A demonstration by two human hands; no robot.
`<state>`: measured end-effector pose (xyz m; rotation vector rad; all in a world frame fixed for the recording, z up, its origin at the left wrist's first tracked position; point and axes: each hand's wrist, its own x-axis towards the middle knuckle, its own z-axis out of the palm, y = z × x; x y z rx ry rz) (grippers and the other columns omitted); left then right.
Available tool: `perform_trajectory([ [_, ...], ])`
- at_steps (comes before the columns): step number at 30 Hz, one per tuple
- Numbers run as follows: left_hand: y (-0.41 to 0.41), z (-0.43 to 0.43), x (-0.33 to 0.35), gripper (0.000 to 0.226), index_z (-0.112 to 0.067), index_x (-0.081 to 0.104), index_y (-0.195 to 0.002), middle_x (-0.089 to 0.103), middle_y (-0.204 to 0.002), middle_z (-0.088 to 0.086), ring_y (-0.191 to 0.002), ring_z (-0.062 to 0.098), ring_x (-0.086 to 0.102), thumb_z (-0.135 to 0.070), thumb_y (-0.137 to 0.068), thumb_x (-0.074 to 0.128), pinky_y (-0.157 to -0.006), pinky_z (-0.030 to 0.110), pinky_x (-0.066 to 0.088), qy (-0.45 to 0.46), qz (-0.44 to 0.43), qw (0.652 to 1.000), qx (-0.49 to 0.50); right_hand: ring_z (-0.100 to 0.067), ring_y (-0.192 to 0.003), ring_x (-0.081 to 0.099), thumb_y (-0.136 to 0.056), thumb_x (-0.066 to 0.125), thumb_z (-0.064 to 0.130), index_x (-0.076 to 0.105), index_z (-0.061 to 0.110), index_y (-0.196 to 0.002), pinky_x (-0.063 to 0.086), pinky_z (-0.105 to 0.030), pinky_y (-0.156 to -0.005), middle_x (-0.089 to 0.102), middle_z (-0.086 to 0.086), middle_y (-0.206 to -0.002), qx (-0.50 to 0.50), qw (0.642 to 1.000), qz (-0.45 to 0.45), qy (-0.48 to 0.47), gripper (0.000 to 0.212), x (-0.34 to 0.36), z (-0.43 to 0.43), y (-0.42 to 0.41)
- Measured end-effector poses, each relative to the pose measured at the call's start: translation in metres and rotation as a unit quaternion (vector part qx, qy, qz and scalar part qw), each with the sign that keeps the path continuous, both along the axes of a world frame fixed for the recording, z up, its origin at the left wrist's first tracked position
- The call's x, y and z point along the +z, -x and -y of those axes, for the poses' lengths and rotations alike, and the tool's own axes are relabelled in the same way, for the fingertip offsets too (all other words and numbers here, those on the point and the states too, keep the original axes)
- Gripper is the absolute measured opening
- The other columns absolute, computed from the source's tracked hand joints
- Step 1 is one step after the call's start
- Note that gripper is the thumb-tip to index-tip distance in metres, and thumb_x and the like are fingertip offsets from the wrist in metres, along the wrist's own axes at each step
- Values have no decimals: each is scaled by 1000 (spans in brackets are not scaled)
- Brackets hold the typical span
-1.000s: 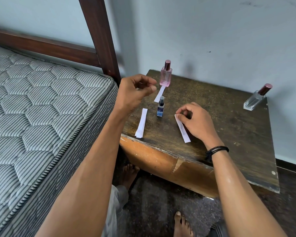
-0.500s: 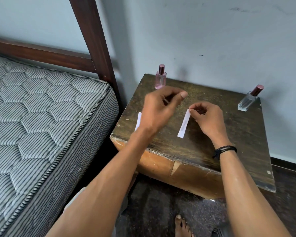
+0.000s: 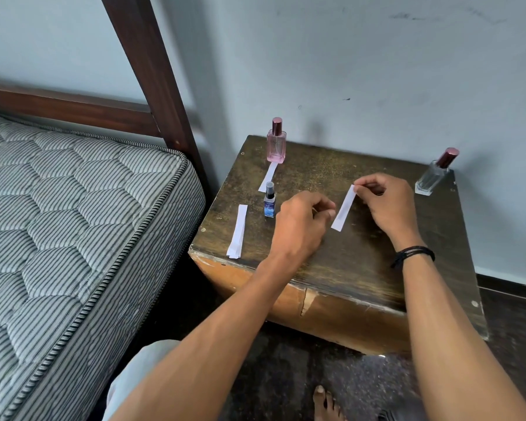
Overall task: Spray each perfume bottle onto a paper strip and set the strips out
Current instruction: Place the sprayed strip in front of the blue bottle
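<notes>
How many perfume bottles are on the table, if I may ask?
3: a pink bottle back left, a small blue bottle in front of it, a clear bottle back right. None appears hidden.

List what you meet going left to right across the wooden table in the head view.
From the left: stack of paper strips → small blue bottle → left hand → held paper strip → right hand → clear bottle.

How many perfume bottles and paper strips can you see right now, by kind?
Perfume bottles: 3 (pink bottle, blue bottle, clear bottle)
Paper strips: 3 (far strip, left strip, maybe stacked, held strip in right hand)
Total: 6
</notes>
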<state>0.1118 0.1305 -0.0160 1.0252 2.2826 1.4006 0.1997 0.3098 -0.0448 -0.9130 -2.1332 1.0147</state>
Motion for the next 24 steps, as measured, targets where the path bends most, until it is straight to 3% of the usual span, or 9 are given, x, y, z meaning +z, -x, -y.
perform_trajectory([
  [2, -2, 0, -2, 4, -22, 76, -89, 72, -91, -8, -80, 6, 62, -22, -90, 73, -79, 32, 53, 22, -23, 999, -19, -10, -78, 68, -92, 77, 13, 76, 26, -90, 54, -25, -80, 71, 15, -84, -7, 1000, -3, -1, 13, 0, -7, 1],
  [5, -3, 0, -2, 15, -17, 77, -101, 70, -102, -3, -95, 17, 64, -25, -95, 67, -86, 35, 51, 62, -71, 994, -63, -16, -78, 69, -92, 76, 12, 76, 23, -92, 55, -30, -80, 71, 10, -84, -8, 1000, 1, -3, 11, 0, -13, 6],
  [9, 0, 1, -2, 25, -11, 73, -119, 66, -116, 2, -111, 24, 58, -16, -97, 62, -99, 36, 46, 92, -116, 983, -112, -17, -80, 69, -93, 75, 12, 77, 20, -96, 52, -24, -78, 72, 3, -87, -4, 1000, 14, -16, 9, -1, -21, 15],
  [12, 2, 1, -5, 30, -10, 70, -125, 64, -121, 2, -114, 25, 55, -12, -96, 61, -102, 33, 40, 106, -118, 979, -128, -12, -76, 68, -93, 75, 12, 76, 23, -96, 47, -11, -70, 72, 3, -88, -1, 999, 21, -26, 11, -1, -27, 22],
  [19, 5, -3, -11, 41, -9, 57, -141, 51, -145, 5, -125, 30, 42, -18, -101, 56, -111, 32, 25, 138, -134, 970, -148, -10, -83, 65, -94, 73, 10, 75, 23, -96, 40, -1, -69, 72, 4, -89, 18, 998, 34, -42, 14, -7, -37, 35],
  [24, 6, -6, -16, 52, -13, 47, -149, 40, -154, -1, -131, 29, 31, -32, -102, 56, -115, 33, 21, 167, -122, 963, -172, -12, -86, 66, -95, 72, 9, 77, 20, -98, 42, -7, -71, 72, 3, -90, 20, 998, 34, -50, 12, -9, -38, 34],
])
